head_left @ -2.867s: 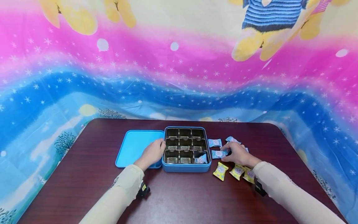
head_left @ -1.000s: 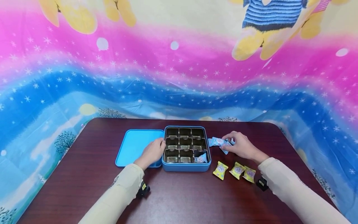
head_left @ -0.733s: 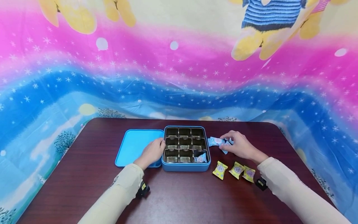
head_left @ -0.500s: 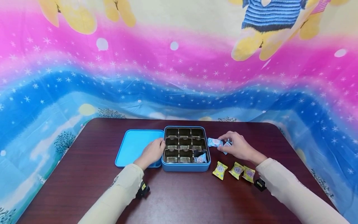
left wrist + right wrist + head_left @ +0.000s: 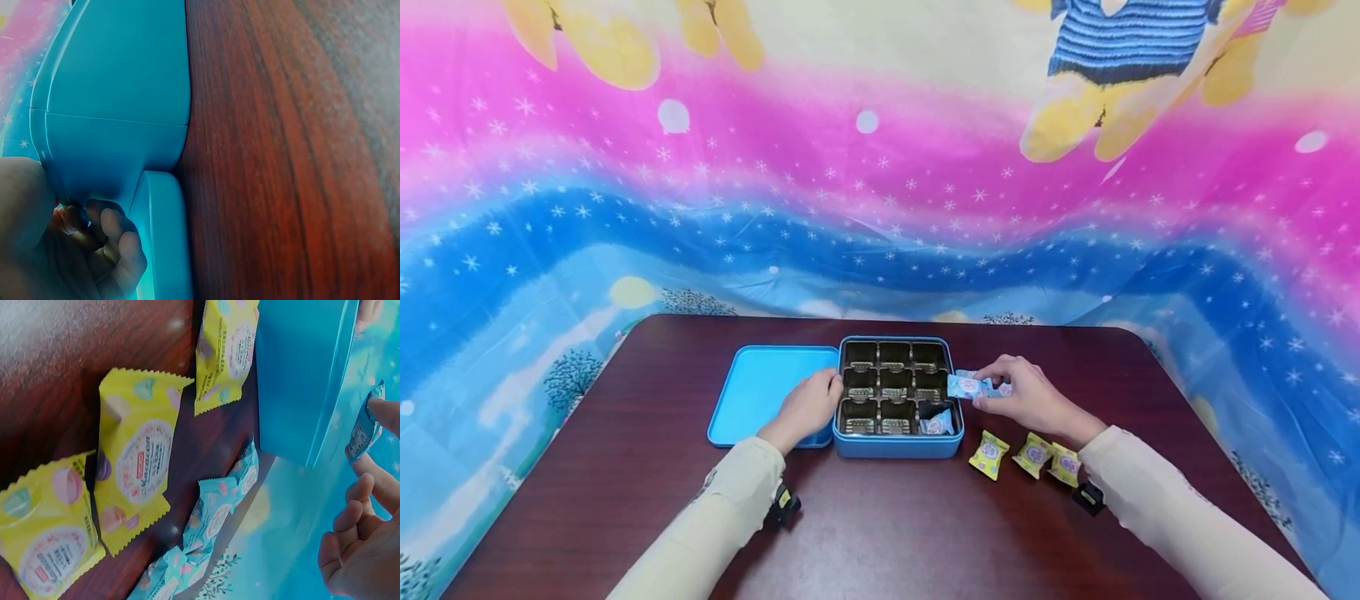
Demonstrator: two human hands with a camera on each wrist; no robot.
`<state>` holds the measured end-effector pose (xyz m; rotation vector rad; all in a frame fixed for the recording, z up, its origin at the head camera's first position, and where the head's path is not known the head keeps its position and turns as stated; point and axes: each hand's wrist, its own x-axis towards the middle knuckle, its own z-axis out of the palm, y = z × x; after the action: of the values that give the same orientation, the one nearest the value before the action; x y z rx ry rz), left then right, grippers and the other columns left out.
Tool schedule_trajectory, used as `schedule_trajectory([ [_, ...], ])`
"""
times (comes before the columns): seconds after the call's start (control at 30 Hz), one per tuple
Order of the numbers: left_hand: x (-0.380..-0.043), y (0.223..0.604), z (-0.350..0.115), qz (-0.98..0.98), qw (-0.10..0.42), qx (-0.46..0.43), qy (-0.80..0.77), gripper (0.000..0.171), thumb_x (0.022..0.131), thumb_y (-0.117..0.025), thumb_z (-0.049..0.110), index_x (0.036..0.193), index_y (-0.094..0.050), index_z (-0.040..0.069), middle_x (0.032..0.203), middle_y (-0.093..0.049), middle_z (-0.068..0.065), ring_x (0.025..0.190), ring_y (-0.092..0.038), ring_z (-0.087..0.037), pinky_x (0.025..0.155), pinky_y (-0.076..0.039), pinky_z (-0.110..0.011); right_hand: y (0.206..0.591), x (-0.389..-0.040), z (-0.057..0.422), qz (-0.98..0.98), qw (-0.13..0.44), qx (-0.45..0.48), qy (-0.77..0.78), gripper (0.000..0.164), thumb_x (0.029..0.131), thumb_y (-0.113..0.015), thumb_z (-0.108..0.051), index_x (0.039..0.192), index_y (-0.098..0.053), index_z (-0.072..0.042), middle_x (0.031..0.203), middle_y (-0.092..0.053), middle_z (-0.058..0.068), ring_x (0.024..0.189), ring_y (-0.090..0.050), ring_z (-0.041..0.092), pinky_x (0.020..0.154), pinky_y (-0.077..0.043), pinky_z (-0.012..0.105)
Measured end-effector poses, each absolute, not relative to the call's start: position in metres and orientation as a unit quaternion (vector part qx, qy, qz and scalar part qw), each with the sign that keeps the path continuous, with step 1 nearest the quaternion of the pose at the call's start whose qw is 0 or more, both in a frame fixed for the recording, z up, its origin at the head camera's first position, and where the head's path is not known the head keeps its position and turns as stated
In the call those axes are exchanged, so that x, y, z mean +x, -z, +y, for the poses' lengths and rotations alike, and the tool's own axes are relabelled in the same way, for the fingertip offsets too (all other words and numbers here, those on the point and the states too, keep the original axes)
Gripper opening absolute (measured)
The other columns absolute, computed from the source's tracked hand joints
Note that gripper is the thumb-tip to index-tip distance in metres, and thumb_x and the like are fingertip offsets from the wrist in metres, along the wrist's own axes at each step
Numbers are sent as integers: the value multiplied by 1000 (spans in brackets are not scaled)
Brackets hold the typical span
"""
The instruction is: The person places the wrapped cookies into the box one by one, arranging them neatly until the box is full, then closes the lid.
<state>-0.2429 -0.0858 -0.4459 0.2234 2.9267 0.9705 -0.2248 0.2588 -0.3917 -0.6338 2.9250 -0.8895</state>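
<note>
My right hand point(image 5: 1030, 396) pinches a blue-wrapped macaron packet point(image 5: 967, 386) between thumb and fingertips at the tin's right rim. The right wrist view shows that packet point(image 5: 365, 428) raised above the rim, the other fingers loosely curled. The blue tin point(image 5: 897, 448) has a dark tray with nine-grid style compartments; one blue packet point(image 5: 937, 423) sits in the near right compartment. My left hand point(image 5: 808, 408) grips the tin's left edge, its fingers curled against the wall point(image 5: 112, 150) in the left wrist view.
The blue lid point(image 5: 767, 396) lies left of the tin, partly under my left hand. Right of the tin lie three yellow packets point(image 5: 989, 455). More blue packets point(image 5: 209, 515) lie behind them, mostly hidden by my right hand in the head view. A patterned cloth point(image 5: 880, 208) hangs behind the table.
My right hand has taken a blue packet from among those on the table and carried it left to the tin's right rim. My left hand has stayed at the tin's left edge.
</note>
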Motion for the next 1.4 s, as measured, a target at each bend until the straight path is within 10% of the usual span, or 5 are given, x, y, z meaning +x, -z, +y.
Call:
schedule_trajectory([
  [1.4,-240,446,-85,941,43,57,-331,31,109,-36,29,93,-58,14,73,-51,-5,62,-48,-20,59,-38,-34,400,-212,230,932,18,-224,285,30,85,-80,-25,113,-74,-14,96,-61,-1,90,-47,16,73,-39,33],
])
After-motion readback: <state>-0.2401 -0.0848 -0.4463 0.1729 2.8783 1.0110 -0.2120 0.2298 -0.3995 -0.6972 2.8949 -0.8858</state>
